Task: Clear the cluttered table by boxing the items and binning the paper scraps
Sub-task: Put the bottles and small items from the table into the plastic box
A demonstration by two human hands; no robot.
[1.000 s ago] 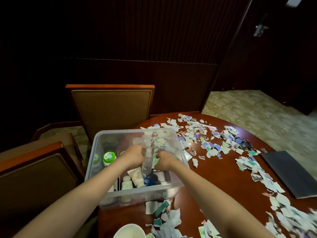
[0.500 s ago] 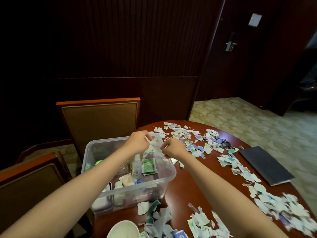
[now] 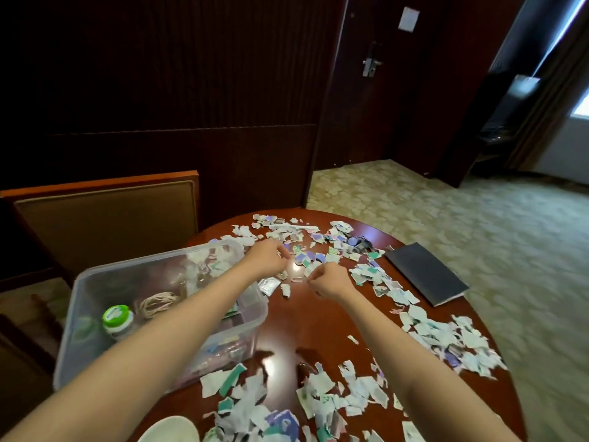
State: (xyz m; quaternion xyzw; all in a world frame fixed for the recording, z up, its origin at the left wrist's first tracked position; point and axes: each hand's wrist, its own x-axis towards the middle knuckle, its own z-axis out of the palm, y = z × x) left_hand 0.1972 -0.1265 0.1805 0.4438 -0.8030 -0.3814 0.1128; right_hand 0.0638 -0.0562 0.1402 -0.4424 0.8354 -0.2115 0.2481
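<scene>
Well, both bare arms are stretched out forward over the round wooden table [image 3: 302, 330], forearms nearly parallel. The left forearm crosses above the right-hand corner of the clear plastic box [image 3: 127, 282]. The left hand [image 3: 269, 258] hangs just past the box's far corner, knuckles up, fingertips drawn together and pointing down at the paper. The right hand [image 3: 330, 280] sits a little nearer and to the right, its fingers curled in toward the palm like a loose fist. From where I stand I cannot tell whether either hand has a scrap pinched in it or nothing at all.

Torn paper scraps [image 3: 306, 260] lie thick right under and between the two hands. More of them trail off along the right side of the table [image 3: 446, 333] and pile up at the near edge [image 3: 255, 406]. A small silvery sachet [image 3: 269, 285] lies flat just beside the box wall, below the left wrist.

The box stands on the left part of the table, at the table's left edge. Inside it I can see a green-capped bottle [image 3: 118, 317] and a pale coil of cord [image 3: 157, 301]. A dark notebook [image 3: 425, 277] lies flat out to the right, well apart from both hands. A white bowl [image 3: 169, 429] peeks in at the bottom edge, and an upholstered chair [image 3: 105, 218] stands behind the box.
</scene>
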